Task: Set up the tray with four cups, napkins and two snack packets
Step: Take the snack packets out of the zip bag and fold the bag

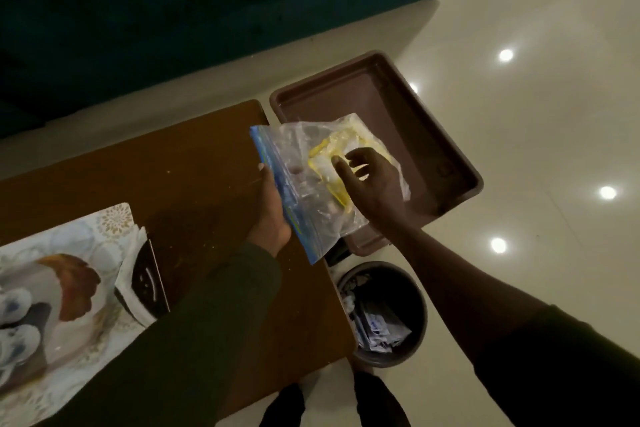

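Snack bag (311, 184) gripped by left hand (272, 215), right hand (370, 184) on it, above tray (446, 149)

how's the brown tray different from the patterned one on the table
The brown tray is plain and dark, while the patterned tray is pale with a floral print. The brown tray sits off the end of the wooden table, above the floor; what holds it up is hidden. The patterned tray lies on the table. The brown tray has only the zip bag over it, held by the left hand; the patterned tray carries cups. Both are rectangular.
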### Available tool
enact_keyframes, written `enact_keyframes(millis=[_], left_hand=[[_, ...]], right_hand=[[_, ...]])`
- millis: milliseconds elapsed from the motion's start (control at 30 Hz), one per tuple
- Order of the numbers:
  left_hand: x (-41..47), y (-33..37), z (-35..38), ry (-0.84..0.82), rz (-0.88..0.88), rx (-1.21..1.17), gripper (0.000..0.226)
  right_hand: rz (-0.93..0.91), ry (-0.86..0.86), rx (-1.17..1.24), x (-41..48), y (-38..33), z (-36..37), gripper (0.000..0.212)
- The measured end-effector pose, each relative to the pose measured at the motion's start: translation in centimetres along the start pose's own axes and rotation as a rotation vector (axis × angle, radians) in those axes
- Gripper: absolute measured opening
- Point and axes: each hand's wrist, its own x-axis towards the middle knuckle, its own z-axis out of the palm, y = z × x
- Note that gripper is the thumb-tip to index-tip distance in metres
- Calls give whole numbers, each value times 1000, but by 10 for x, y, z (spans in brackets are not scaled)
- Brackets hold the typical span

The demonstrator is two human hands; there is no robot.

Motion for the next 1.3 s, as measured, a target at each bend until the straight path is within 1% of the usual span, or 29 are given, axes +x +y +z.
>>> enact_keyframes(millis=[67,100,133,167,200,267,333,400,467,500,567,600,667,733,800,900,933,1000,1067,1100,1133,1200,1233,1267,1300], left_hand=[[-6,4,12,-31,6,8,70],[-10,8,20,-44,17,21,72],[-13,12,29,-42,34,26,74],[-16,13,37,-34,49,26,74],[-20,13,45,-22,58,28,75],[-29,17,61,-15,98,54,73],[-35,27,73,-15,164,75,64],[-46,45,83,-14,224,31,43],[-60,65,89,-49,290,-68,26],[-68,75,87,-71,342,-97,21],[-86,94,78,-80,457,-103,17],[-95,102,70,-64,506,-78,18],[-110,112,49,16,576,49,22],[-123,111,24,66,578,170,29],[-132,100,0,58,502,212,35],[-141,72,-28,44,380,321,40],[-143,63,-34,37,347,338,43],[-144,49,-43,27,296,333,49],[-144,41,-48,15,270,312,52],[-144,39,-49,6,260,304,53],[-144,37,-50,0,250,300,54],[-143,35,-50,10,248,294,56],[-142,34,-49,14,255,285,56],[-141,34,-47,10,264,275,57],[-141,34,-46,0,272,267,59]], right_hand=[[4,-133,75,1,-11,0,69],[2,-208,71,2,-17,0,80],[-12,-271,32,6,-21,0,87],[-37,-308,-26,10,-23,-2,88],[-66,-300,-68,12,-24,-5,81],[-109,-216,-60,17,-29,-18,51],[-136,-103,-32,22,-39,-36,25],[-186,-18,12,28,-53,-53,16],[-205,29,99,30,-72,-66,8],[-195,35,147,28,-82,-71,9],[-144,-12,260,20,-99,-73,10],[-100,-56,323,14,-106,-71,11],[2,-166,393,-2,-111,-60,21],[58,-255,354,-21,-109,-47,26],[48,-288,288,-41,-102,-36,25],[-28,-379,130,-61,-84,-24,26],[-51,-425,86,-65,-77,-22,29],[-85,-499,36,-71,-66,-21,42],[-157,-485,23,-73,-62,-19,49],[-230,-430,12,-73,-63,-19,50],[-328,-349,-1,-72,-66,-19,47],[-547,-190,-4,-66,-77,-18,32],[-621,-174,19,-63,-84,-18,22],[-670,-219,52,-60,-90,-18,14],[-704,-306,58,-58,-95,-17,9]])
